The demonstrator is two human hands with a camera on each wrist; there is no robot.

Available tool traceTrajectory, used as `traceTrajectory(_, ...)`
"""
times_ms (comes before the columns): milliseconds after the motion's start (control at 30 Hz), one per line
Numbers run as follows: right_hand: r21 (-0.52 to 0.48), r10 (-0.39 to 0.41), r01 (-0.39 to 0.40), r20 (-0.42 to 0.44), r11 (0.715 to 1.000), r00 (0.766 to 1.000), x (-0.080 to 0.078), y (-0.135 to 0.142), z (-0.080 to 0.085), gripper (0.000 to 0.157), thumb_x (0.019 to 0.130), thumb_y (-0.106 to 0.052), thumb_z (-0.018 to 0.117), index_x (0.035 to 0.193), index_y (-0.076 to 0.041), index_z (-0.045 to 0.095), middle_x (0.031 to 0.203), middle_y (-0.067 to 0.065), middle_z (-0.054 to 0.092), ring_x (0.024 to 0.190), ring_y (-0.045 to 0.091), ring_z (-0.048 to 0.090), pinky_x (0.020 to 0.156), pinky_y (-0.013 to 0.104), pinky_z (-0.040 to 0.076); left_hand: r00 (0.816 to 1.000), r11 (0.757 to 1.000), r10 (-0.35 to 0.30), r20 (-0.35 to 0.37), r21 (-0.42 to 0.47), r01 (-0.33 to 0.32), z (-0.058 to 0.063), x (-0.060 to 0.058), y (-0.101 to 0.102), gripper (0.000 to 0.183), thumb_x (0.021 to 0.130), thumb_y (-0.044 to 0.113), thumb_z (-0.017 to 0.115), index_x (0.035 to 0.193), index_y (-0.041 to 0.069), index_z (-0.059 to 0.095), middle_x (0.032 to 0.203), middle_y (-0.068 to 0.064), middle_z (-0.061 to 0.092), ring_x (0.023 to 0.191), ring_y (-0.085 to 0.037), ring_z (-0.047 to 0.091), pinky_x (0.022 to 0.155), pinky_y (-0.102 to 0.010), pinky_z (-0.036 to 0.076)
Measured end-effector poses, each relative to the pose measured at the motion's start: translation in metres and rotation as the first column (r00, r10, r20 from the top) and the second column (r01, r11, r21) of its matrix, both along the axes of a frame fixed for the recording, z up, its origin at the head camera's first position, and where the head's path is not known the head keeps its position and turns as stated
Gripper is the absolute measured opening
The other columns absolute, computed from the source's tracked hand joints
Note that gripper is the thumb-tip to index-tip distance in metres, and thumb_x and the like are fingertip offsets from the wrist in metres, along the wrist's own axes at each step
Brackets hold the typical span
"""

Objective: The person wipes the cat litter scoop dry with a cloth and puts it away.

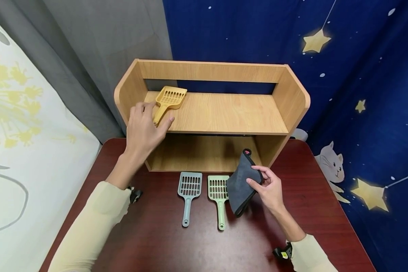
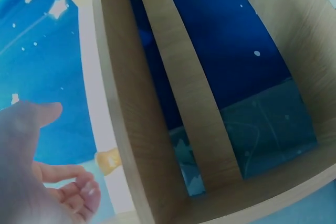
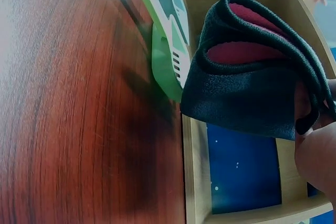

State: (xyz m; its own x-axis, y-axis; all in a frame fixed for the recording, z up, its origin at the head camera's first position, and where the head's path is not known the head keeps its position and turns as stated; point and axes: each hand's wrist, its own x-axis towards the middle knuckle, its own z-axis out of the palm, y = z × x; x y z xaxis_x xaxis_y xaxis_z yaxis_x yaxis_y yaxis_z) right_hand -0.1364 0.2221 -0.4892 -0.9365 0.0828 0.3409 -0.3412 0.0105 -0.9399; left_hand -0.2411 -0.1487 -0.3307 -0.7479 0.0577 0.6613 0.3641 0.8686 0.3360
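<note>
A yellow litter scoop (image 1: 170,98) lies at the left end of the wooden rack's upper shelf (image 1: 224,111). Beside its handle is my left hand (image 1: 144,126), thumb spread from the fingers and nothing held; in the left wrist view the hand (image 2: 47,177) is apart from the handle end (image 2: 108,161). My right hand (image 1: 270,187) pinches a folded dark grey cloth (image 1: 241,185) between thumb and fingers. Black edging and a red inner side show on the cloth (image 3: 247,85) in the right wrist view. The cloth hangs above the table, partly covering a green litter scoop (image 1: 220,200).
A blue-grey litter scoop (image 1: 189,196) lies left of the green one on the dark red table (image 1: 149,234). The rack's lower shelf (image 1: 197,153) is behind them. Blue starry curtain (image 1: 360,132) and grey curtain (image 1: 88,56) hang around the table.
</note>
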Motion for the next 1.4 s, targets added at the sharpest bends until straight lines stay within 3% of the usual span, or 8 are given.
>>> traceTrajectory(133, 0.014, 0.006, -0.006, 0.005, 1.0, 1.0, -0.001, 0.003, 0.001, 0.047, 0.076, 0.01, 0.077, 0.12, 0.006, 0.061, 0.096, 0.023, 0.07, 0.078, 0.015, 0.069, 0.067, 0.026, 0.056, 0.993, 0.997, -0.074, -0.088, -0.007, 0.074, -0.006, 0.019, -0.001, 0.064, 0.086, 0.048, 0.068, 0.125, -0.002, 0.059, 0.116, -0.02, 0.055, 0.102, -0.037, 0.049, 0.079, -0.047, 0.043)
traceTrajectory(300, 0.036, 0.03, -0.03, 0.002, 0.999, 1.0, -0.003, 0.008, 0.009, 0.048, 0.076, 0.015, 0.074, 0.121, 0.008, 0.059, 0.095, 0.027, 0.069, 0.078, 0.016, 0.07, 0.067, 0.026, 0.056, 0.979, 0.987, -0.158, -0.132, -0.047, 0.153, -0.018, 0.04, -0.003, 0.057, 0.085, 0.041, 0.073, 0.121, -0.002, 0.061, 0.113, -0.019, 0.055, 0.102, -0.035, 0.05, 0.08, -0.045, 0.045)
traceTrajectory(467, 0.054, 0.029, -0.029, -0.003, 0.998, 1.0, 0.0, 0.006, 0.03, 0.046, 0.076, 0.017, 0.073, 0.119, 0.013, 0.058, 0.093, 0.029, 0.068, 0.078, 0.015, 0.069, 0.066, 0.024, 0.056, 0.974, 0.975, -0.217, -0.066, -0.067, 0.213, -0.041, 0.058, 0.001, 0.058, 0.083, 0.039, 0.076, 0.121, -0.001, 0.061, 0.109, -0.017, 0.057, 0.101, -0.031, 0.054, 0.076, -0.045, 0.051)
traceTrajectory(633, 0.071, 0.019, -0.018, -0.007, 0.997, 1.0, -0.001, 0.009, 0.04, 0.045, 0.076, 0.017, 0.073, 0.119, 0.013, 0.058, 0.094, 0.029, 0.067, 0.079, 0.014, 0.069, 0.067, 0.023, 0.055, 0.968, 0.965, -0.244, 0.057, -0.081, 0.248, -0.078, 0.069, 0.005, 0.06, 0.084, 0.041, 0.075, 0.124, 0.0, 0.06, 0.109, -0.013, 0.058, 0.101, -0.027, 0.056, 0.073, -0.042, 0.054)
traceTrajectory(967, 0.097, 0.022, -0.02, -0.016, 0.995, 1.0, -0.005, 0.012, 0.046, 0.045, 0.076, 0.015, 0.074, 0.118, 0.012, 0.06, 0.095, 0.03, 0.067, 0.079, 0.014, 0.069, 0.068, 0.021, 0.054, 0.95, 0.982, -0.142, 0.279, -0.084, 0.171, -0.147, 0.082, 0.014, 0.078, 0.078, 0.05, 0.077, 0.132, -0.002, 0.053, 0.115, -0.017, 0.054, 0.106, -0.032, 0.053, 0.075, -0.045, 0.054)
traceTrajectory(1167, 0.138, 0.043, -0.039, -0.022, 0.99, 0.999, -0.009, 0.012, 0.049, 0.045, 0.076, 0.014, 0.074, 0.119, 0.01, 0.06, 0.096, 0.03, 0.066, 0.078, 0.015, 0.068, 0.067, 0.022, 0.055, 0.909, 0.991, -0.076, 0.41, -0.073, 0.116, -0.179, 0.09, 0.018, 0.093, 0.077, 0.059, 0.075, 0.139, -0.004, 0.044, 0.127, -0.02, 0.049, 0.113, -0.035, 0.049, 0.077, -0.049, 0.053)
traceTrajectory(1400, 0.15, 0.088, -0.084, -0.018, 0.985, 0.996, -0.016, 0.011, 0.05, 0.044, 0.077, 0.014, 0.074, 0.119, 0.009, 0.06, 0.097, 0.032, 0.065, 0.077, 0.014, 0.068, 0.066, 0.022, 0.055, 0.866, 0.995, -0.002, 0.501, -0.088, 0.053, -0.206, 0.104, 0.028, 0.101, 0.072, 0.064, 0.075, 0.133, -0.012, 0.047, 0.116, -0.022, 0.051, 0.107, -0.035, 0.049, 0.078, -0.046, 0.053)
